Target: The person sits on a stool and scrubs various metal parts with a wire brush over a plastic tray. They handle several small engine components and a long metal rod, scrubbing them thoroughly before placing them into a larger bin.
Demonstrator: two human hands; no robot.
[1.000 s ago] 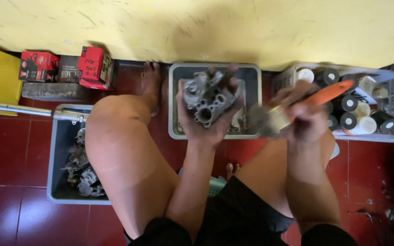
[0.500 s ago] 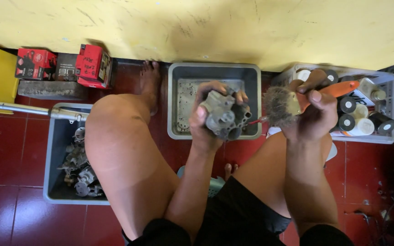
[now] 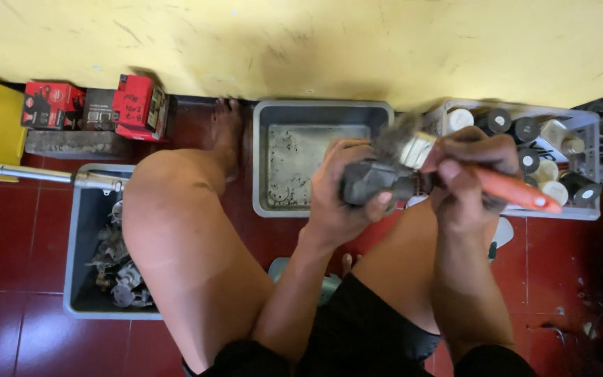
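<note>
Head camera looks straight down at a person squatting on a red tiled floor point(image 3: 8, 237) against a yellow wall point(image 3: 315, 42). The left hand point(image 3: 340, 192) is clamped around a grey metal engine part point(image 3: 371, 180), holding it up above the right edge of a grey tray point(image 3: 263, 160) that sits on the floor between the knees. The right hand point(image 3: 472, 178) is wrapped tight around a paintbrush point(image 3: 455, 171) with an orange handle; the bristles press against the top of the metal part, and they are blurred. Both hands are close together, almost touching across the part.

Right of the tray stands a pale crate point(image 3: 581, 209) filled with upright spray cans point(image 3: 525, 132), their caps facing the camera. On the left, a grey bin point(image 3: 82, 230) holds a heap of similar metal parts point(image 3: 116, 272), partly hidden by the left knee. A metal rod point(image 3: 43, 174) lies across the bin's top edge. Red and black cartons point(image 3: 99, 105) line the wall beyond it, and one bare foot point(image 3: 226, 132) rests beside the tray.
</note>
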